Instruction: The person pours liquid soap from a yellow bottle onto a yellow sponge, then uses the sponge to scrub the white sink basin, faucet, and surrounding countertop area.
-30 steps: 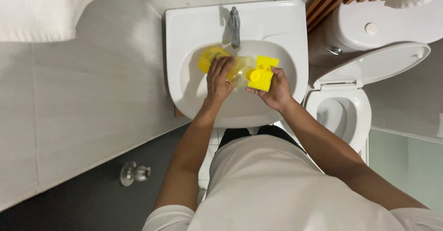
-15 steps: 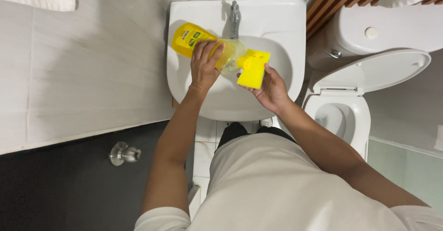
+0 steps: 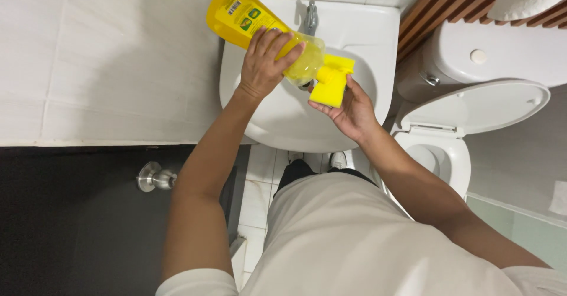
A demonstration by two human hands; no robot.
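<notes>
Bottle tipping onto sponge over the sink.

Left hand [image 3: 263,65] is clamping its fingers round the yellow bottle [image 3: 260,30], which is lying tilted above the sink [image 3: 354,24], neck pointing down at the yellow sponge [image 3: 331,82]; the nozzle is hiding behind the sponge, so can't tell if anything is coming out. Right hand [image 3: 351,110] is cupping the sponge from below, fingers curled on it, over the basin. Faucet [image 3: 311,17] is standing at the sink's back rim, partly covered by the bottle. Toilet [image 3: 455,124], lid up, is sitting right of the sink w/ its tank cut off at the frame top. Door knob [image 3: 155,176] is showing lower left of the sink.
</notes>
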